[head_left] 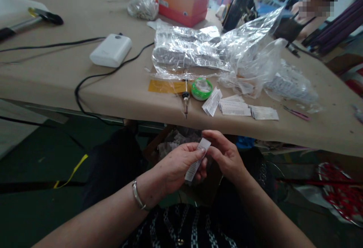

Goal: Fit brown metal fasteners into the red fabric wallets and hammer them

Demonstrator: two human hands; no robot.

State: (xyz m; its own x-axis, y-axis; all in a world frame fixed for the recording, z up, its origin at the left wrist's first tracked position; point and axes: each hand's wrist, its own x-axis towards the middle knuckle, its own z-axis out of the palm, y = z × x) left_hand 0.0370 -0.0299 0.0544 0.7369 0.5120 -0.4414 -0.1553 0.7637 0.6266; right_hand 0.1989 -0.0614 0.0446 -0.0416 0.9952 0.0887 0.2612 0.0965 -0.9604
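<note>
A narrow white printed label strip (193,167) is pinched between the thumb and fingers of my left hand (178,164), above my lap. My right hand (227,157) is just right of the strip's upper end, its fingers apart and curved, with nothing visible held in it. Beyond the hands, stacks of printed labels (235,108) lie near the table's front edge. Left of them are a round green container (201,89) and a soldering-iron-like tool (186,102) with its tip toward me. Pink-handled tweezers (297,113) lie to the right.
Clear plastic bags (193,51) cover the middle of the table (56,77). A white power bank (111,50) with a black cable (82,85) sits left. An orange box (181,3) stands behind. Below the edge, a box holds crumpled scraps (176,139). Another person is at far right.
</note>
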